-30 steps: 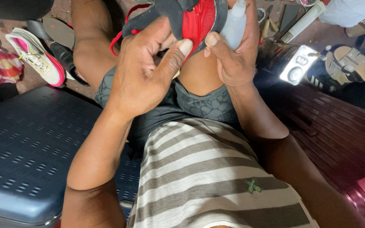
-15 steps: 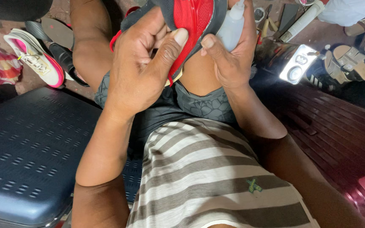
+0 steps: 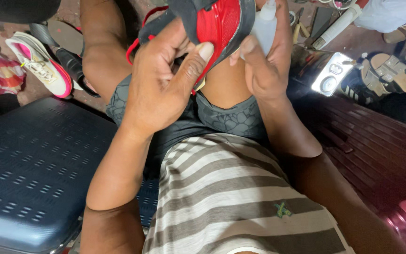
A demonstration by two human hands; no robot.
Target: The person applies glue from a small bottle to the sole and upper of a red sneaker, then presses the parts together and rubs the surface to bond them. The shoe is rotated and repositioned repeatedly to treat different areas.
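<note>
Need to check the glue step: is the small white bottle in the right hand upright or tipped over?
Roughly upright: the white bottle stands nozzle-up in the right hand, beside the red shoe gripped by the left hand. Its nozzle tip is cut off.

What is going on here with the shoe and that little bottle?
A seated person holds a red and black shoe up over their lap. The left hand grips it with the thumb pressed on the red part, while the right hand holds a small pale bottle at its edge. A dark blue case lies beside them.
</note>
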